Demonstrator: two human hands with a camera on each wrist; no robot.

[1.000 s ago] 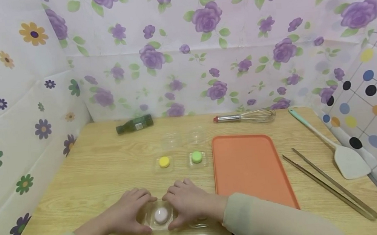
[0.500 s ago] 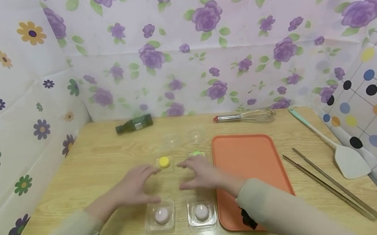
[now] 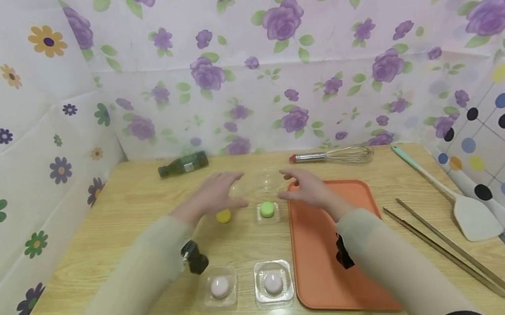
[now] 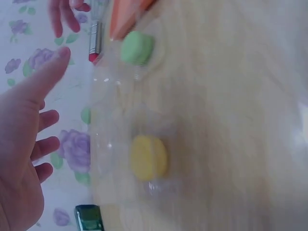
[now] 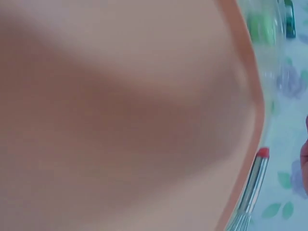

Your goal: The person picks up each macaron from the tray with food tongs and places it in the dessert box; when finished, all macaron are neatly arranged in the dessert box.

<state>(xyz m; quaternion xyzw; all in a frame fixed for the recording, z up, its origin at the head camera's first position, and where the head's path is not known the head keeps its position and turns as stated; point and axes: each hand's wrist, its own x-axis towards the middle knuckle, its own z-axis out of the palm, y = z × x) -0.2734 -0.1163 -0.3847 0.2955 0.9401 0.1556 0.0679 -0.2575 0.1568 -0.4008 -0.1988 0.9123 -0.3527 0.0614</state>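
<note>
Clear, domed plastic lids (image 3: 266, 180) are lying near our left hand (image 3: 214, 195) and right hand (image 3: 309, 190). We are holding both wide.

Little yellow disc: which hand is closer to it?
Left. The left hand is close by the yellow disc, partly hiding it in the head view; the right hand is off right, near the orange tray.

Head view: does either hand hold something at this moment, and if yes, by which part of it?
Nothing is held: the left hand and the right hand both have the thumb spread away from the fingers.
</note>
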